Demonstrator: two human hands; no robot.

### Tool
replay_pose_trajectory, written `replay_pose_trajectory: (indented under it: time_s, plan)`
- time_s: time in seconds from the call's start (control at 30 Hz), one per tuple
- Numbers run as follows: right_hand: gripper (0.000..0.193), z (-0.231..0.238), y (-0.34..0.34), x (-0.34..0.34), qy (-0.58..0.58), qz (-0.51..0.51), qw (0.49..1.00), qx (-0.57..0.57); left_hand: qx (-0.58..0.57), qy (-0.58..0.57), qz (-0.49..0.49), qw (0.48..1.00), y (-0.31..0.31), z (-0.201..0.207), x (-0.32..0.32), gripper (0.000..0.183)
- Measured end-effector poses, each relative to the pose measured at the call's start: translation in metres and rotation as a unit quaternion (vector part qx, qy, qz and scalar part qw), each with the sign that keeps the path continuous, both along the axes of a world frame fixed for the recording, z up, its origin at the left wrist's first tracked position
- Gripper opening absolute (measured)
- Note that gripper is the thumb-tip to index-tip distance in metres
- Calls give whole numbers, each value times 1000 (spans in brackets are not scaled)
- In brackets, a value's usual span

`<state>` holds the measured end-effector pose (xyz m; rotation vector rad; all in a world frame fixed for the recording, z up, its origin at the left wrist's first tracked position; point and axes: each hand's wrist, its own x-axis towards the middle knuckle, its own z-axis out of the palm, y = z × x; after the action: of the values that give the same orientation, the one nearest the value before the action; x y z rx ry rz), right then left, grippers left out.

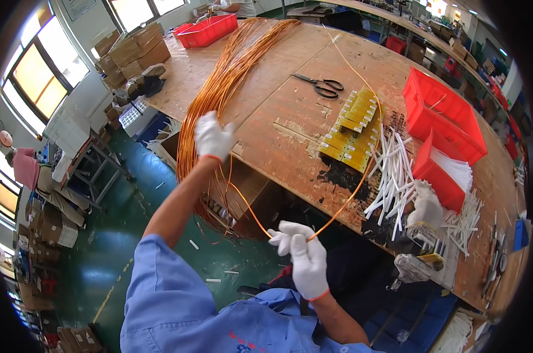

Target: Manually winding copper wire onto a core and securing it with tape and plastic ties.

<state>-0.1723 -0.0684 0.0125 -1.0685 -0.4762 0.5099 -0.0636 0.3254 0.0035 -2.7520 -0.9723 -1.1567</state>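
My right hand point(306, 260), in a white glove with an orange cuff, is closed in a pinch on a single copper-coloured wire point(340, 213) in front of the table edge. From there the wire curves up past the yellow blocks and on toward the far side of the table. On its other side the wire runs back up toward the bundle. My left hand point(213, 137), also gloved, is over a long bundle of copper-coloured wires point(205, 97) that hangs off the table's near left edge. Motion smears its fingers, so their grip is unclear.
Black-handled scissors point(325, 89) lie mid-table. Right of them are yellow blocks point(350, 132), loose white tubes point(390, 176) and red bins point(440, 120). A small clamp-like fixture point(416, 266) sits at the near right edge. Another red bin point(207, 31) and a person are at the far side.
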Motion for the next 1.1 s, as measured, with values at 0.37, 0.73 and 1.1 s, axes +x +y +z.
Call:
replay_pose_trajectory:
  time_s: [0.37,0.73,1.1]
  plan:
    - [33,-6,-13,17,-26,-38,994,-104,-232,156,76,957,118,-9,12,52]
    - [34,18,-41,83,-36,-174,959,-219,-189,74,-214,955,-103,78,-8,60]
    - [29,8,-49,58,-139,-159,938,-275,48,73,-346,934,-145,42,79,43]
